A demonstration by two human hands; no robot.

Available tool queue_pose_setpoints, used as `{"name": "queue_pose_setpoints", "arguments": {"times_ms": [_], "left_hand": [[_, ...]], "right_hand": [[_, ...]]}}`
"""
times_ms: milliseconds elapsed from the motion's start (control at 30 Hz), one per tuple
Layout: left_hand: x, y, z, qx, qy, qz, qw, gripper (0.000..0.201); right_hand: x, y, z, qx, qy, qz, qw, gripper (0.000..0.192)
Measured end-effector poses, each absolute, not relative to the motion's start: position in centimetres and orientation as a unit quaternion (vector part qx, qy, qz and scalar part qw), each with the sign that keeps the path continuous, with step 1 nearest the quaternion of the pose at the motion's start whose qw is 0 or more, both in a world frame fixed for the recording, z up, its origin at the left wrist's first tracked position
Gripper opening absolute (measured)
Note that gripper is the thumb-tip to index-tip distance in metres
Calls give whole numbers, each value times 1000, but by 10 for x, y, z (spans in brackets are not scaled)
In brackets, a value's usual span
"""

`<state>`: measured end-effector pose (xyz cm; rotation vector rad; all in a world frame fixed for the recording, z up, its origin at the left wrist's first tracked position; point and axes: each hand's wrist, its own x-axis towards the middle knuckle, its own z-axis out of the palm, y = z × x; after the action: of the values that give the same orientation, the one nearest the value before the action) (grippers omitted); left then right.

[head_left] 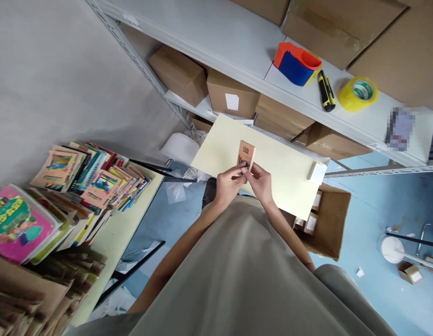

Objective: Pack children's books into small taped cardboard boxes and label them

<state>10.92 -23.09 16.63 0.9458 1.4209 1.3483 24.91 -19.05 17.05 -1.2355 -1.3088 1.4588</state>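
Orange-fronted, a small box (pixel 246 154) stands upright between both hands: the left hand (pixel 227 184) and right hand (pixel 260 181) each pinch its lower end with their fingertips, above the middle of a pale yellow desk (pixel 293 175). Off the desk's right edge sits an open carton (pixel 330 224). On the shelf (pixel 237 42) beyond lie a yellow tape roll (pixel 357 93) and a utility knife (pixel 326 90).

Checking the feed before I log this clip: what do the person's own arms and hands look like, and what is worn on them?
Both arms are bare to above the elbow: no long sleeves show. The left hand and right hand wear no gloves, and no rings, watch or wristband show at this size. The arms emerge from a loose, plain grey-olive garment that fills the lower frame, with no visible markings.
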Motion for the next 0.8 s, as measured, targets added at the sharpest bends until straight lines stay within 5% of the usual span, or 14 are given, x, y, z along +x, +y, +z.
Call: {"name": "queue_pose_setpoints", "arguments": {"times_ms": [233, 367, 533, 800], "left_hand": [[82, -223, 154, 380, 618, 549, 416, 54], [62, -212, 143, 342, 600, 522, 500, 66], [66, -209, 145, 303, 571, 515, 564, 61], [72, -205, 151, 296, 623, 543, 479, 51]], "right_hand": [[270, -174, 168, -496, -501, 580, 407, 57], [273, -172, 170, -485, -479, 622, 385, 65], [271, -171, 166, -478, -473, 634, 382, 66], [282, -161, 159, -558, -461, 529, 443, 73]]}}
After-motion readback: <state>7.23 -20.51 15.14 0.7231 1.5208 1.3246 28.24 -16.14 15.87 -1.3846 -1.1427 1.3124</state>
